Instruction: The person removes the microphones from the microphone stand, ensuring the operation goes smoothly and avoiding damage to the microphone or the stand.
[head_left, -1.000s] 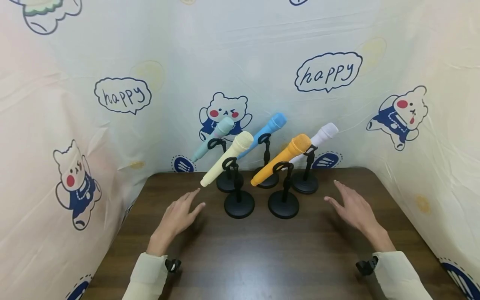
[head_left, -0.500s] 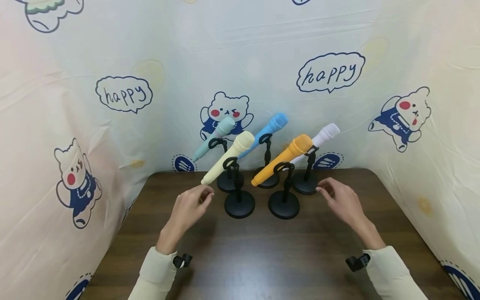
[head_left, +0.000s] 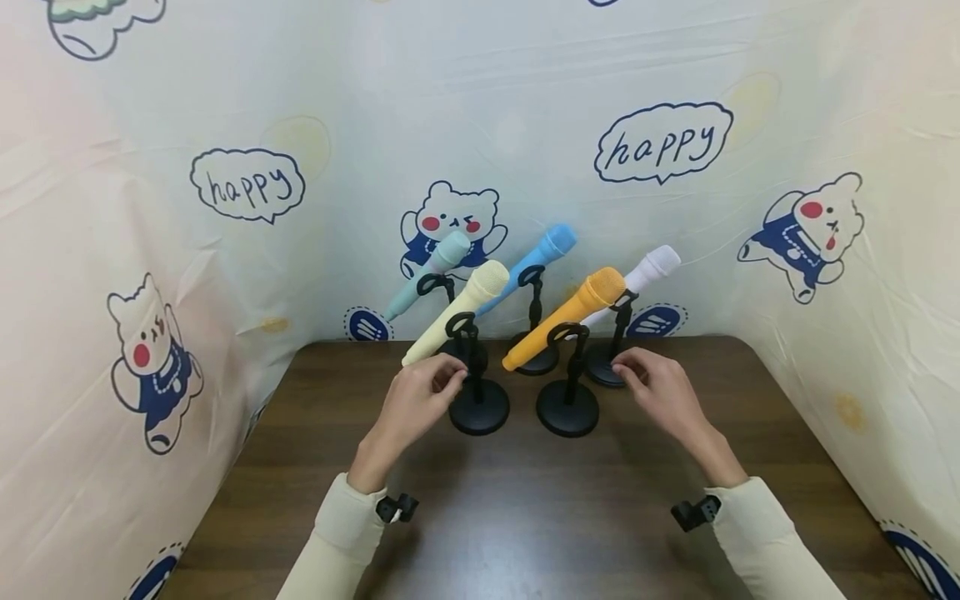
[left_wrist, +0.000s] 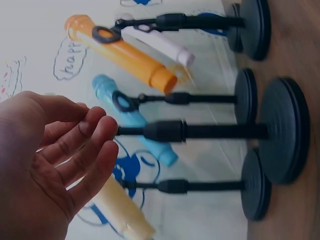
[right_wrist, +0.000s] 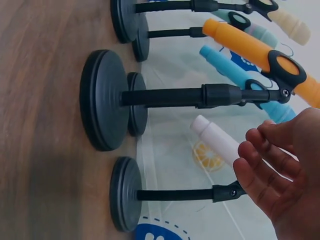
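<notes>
My left hand (head_left: 412,400) hovers by the black stand (head_left: 478,408) bearing a cream microphone (head_left: 457,312), its fingers loosely bent and holding nothing visible. The left wrist view puts the fingertips in front of that stand's upper end; contact cannot be told. An orange microphone (head_left: 562,321) slants in the front right stand (head_left: 567,410). Loosely bent too, my right hand (head_left: 663,396) is beside the back right stand (head_left: 602,368), which carries a lavender microphone (head_left: 651,268). In the right wrist view its fingers overlap the lavender microphone (right_wrist: 217,140), with nothing seen gripped.
Behind stand a blue microphone (head_left: 534,262) and a teal microphone (head_left: 427,277), each tilted in a black stand. All the stands are clustered toward the back of the brown table (head_left: 555,517). A printed cloth (head_left: 525,125) hangs close behind and along both sides.
Both hands have moved inward toward the stands, the left farther and now at the cream microphone's stand. Their fingers, straighter a second ago, have bent. The microphones and stands have stayed put.
</notes>
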